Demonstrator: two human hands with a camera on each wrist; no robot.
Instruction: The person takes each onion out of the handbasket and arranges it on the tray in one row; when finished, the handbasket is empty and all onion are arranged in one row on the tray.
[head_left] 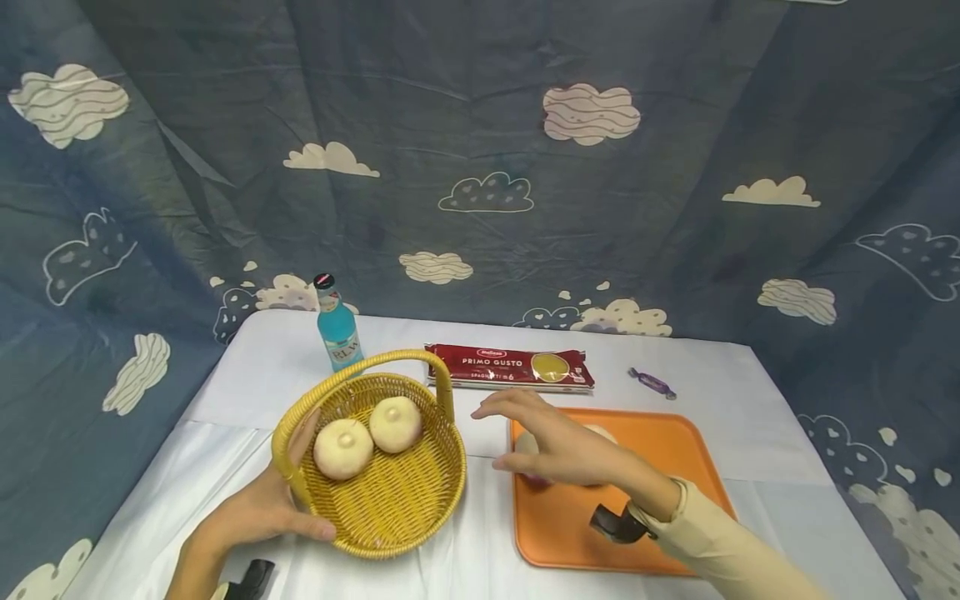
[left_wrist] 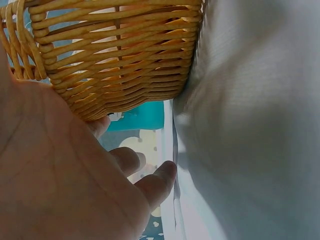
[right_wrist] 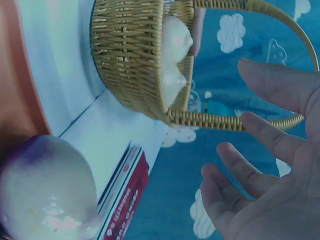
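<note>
A yellow wicker basket (head_left: 390, 508) with an arched handle holds two pale turnips (head_left: 343, 448). My left hand (head_left: 255, 512) rests against its left side, the thumb along the front and the fingers extended behind the handle. In the left wrist view the palm lies right beside the woven wall (left_wrist: 125, 55). Over the left part of an orange tray (head_left: 660, 442) hovers my right hand (head_left: 562, 446), fingers spread and nothing held. Beneath it are two more turnips, partly hidden by the hand; one turnip (right_wrist: 50, 190), white with purple, shows large in the right wrist view.
Behind the basket stands a turquoise bottle (head_left: 341, 333) with a dark cap. A red spaghetti pack (head_left: 510, 368) lies at the back centre, and a purple wrapped candy (head_left: 652, 382) sits behind the tray. White cloth covers the table; a cloud-patterned curtain (head_left: 480, 100) hangs beyond.
</note>
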